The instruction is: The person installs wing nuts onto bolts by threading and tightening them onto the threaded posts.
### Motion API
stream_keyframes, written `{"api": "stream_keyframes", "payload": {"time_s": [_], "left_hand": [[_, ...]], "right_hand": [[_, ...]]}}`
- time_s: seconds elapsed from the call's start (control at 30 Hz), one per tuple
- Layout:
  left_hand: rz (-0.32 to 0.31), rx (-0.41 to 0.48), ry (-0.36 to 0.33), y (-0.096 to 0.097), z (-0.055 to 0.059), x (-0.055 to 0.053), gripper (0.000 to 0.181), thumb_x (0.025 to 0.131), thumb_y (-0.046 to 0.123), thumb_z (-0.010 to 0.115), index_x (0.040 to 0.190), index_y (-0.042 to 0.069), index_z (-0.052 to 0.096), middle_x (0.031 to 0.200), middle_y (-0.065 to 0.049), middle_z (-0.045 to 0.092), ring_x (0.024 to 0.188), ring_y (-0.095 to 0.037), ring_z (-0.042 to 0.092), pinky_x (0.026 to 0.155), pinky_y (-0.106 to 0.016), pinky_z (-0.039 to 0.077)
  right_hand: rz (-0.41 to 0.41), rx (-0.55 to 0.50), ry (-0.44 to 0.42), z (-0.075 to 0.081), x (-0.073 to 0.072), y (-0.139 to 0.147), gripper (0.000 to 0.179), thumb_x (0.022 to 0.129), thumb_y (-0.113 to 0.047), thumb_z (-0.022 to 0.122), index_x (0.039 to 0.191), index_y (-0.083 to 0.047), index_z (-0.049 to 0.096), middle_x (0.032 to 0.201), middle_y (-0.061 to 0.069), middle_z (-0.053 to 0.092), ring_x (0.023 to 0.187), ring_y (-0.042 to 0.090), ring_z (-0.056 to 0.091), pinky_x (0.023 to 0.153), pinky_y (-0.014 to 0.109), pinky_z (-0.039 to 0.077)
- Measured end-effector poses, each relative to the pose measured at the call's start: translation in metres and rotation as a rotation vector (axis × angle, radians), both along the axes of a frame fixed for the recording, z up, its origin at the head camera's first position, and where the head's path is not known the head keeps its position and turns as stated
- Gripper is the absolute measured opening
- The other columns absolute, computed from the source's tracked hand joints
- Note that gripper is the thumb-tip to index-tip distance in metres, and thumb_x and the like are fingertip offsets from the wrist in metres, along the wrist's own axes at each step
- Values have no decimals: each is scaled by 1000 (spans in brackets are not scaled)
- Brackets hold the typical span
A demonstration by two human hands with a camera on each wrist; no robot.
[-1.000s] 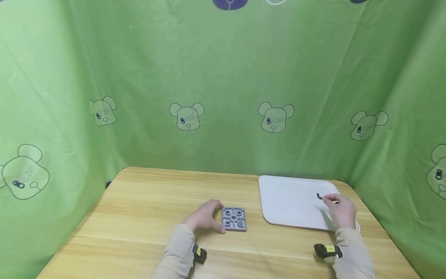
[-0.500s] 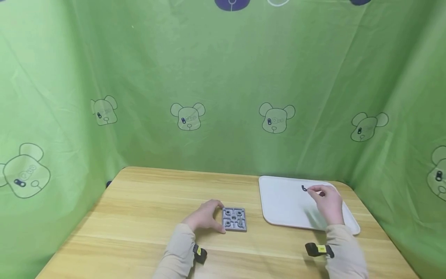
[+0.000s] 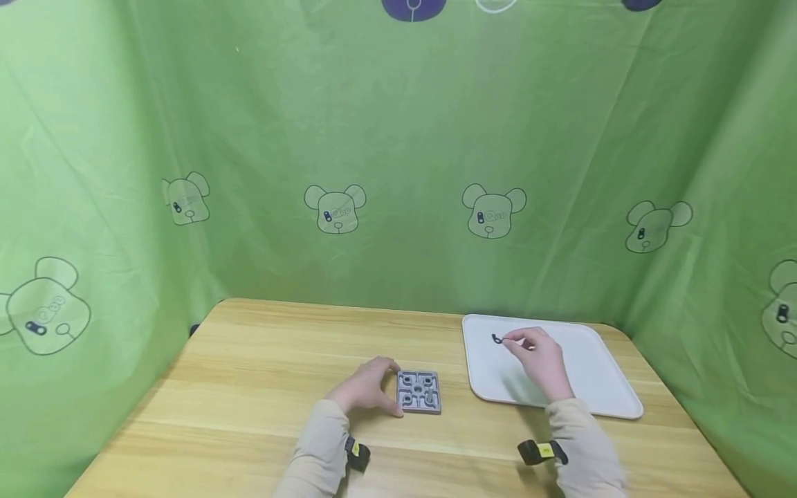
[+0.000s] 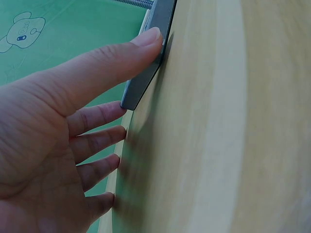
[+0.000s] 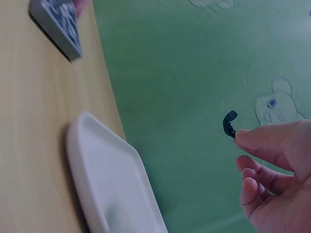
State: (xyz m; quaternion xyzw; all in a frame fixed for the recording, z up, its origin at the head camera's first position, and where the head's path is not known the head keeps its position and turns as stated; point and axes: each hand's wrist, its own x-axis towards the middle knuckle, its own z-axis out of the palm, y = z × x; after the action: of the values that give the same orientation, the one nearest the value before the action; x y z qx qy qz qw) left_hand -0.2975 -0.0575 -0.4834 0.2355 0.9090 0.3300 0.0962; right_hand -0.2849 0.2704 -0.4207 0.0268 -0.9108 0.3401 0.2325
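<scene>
A square grey metal block [image 3: 418, 391] with recessed channels and round holes lies on the table. My left hand [image 3: 367, 387] holds it at its left side, thumb on the near corner and a finger at the far one. In the left wrist view the thumb [image 4: 146, 39] presses the block's edge, and a threaded stud [image 4: 136, 4] rises from the block. My right hand [image 3: 540, 358] pinches a small black bent piece [image 5: 229, 124] between thumb and forefinger, raised over the white tray's left part. Its other fingers are curled loosely.
The white tray [image 3: 598, 353] lies at the table's right side, a short gap from the block. The wooden table [image 3: 268, 339] ends at a green curtain [image 3: 398, 263] behind and on both sides. Each wrist wears a black strapped camera.
My right hand has moved left across the tray, carrying the small black bent piece toward the block. The left hand and the block have stayed in place.
</scene>
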Motion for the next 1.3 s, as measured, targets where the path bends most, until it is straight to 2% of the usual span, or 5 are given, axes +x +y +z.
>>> {"api": "stream_keyframes", "payload": {"time_s": [0.3,0.53,0.9,1.3], "left_hand": [[-2,2,3,0,0,1,81,60,30,90,128,6,54,135,-13,55,128,-32,49,114,-49,38],[5,14,-8,0,0,1,81,60,28,91,129,6,54,137,-13,55,129,-32,49,115,-49,37],[6,8,0,0,0,2,83,60,29,90,129,6,53,137,-14,54,129,-33,49,114,-50,38],[-5,10,6,0,-2,0,83,59,30,91,128,5,53,136,-15,55,128,-33,49,114,-50,38]], "right_hand": [[163,-29,-31,-11,0,-35,7,83,-13,74,88,-8,74,92,7,69,77,6,53,67,18,45],[292,-44,-48,-18,2,-57,5,80,-10,76,85,-9,73,95,7,69,74,3,54,67,17,49],[427,-33,-136,-36,4,-75,6,81,-12,75,86,-15,73,96,1,67,75,2,50,65,17,47],[501,-22,-215,-41,6,-78,7,82,-13,73,89,-13,73,98,-1,65,78,5,51,69,18,47]]}}
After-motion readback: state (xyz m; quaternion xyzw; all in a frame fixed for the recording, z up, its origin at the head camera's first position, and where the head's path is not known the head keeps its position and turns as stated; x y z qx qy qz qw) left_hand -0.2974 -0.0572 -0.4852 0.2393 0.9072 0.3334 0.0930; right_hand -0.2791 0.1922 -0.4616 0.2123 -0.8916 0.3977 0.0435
